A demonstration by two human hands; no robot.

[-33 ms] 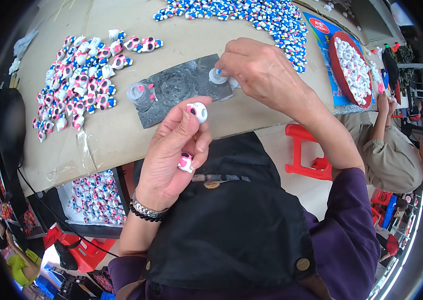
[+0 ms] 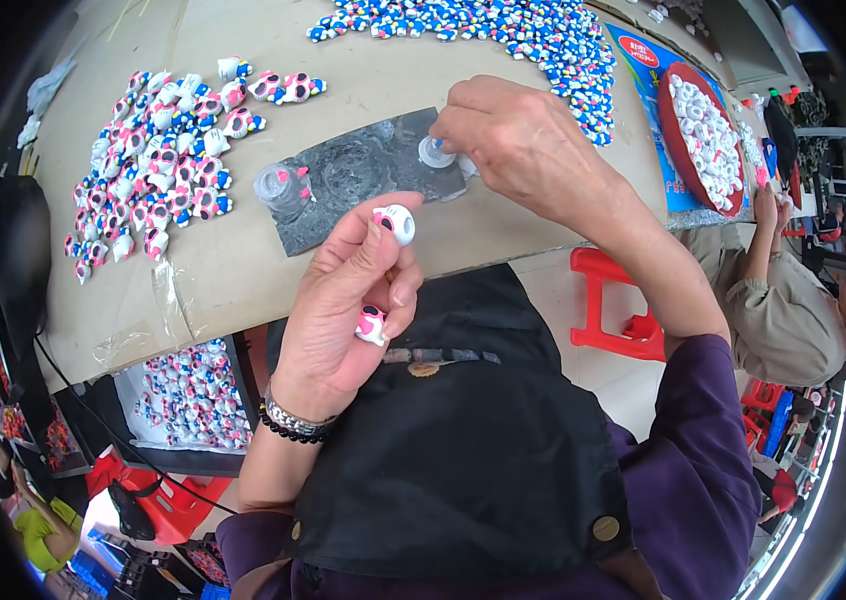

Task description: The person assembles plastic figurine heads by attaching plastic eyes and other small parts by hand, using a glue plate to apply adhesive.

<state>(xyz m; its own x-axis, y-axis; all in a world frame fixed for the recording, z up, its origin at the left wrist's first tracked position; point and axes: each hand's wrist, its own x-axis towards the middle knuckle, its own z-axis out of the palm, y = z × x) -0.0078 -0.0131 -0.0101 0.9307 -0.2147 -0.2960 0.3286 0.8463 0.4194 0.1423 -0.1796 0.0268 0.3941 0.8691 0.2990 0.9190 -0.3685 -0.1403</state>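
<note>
The left hand [image 2: 348, 300] pinches a small white figurine head with pink marks [image 2: 395, 222] between thumb and forefinger, raised just off the table's near edge; a second pink-and-white piece [image 2: 371, 325] sits tucked under the lower fingers, mostly hidden. The right hand [image 2: 523, 150] closes its fingertips on a small clear cap [image 2: 435, 152] over the grey mat [image 2: 343, 190]; what the fingers cover cannot be made out. A clear cup [image 2: 275, 186] stands at the mat's left end. Painted figurines [image 2: 158, 160] lie heaped toward the cardboard-covered table's [image 2: 233, 270] left edge.
</note>
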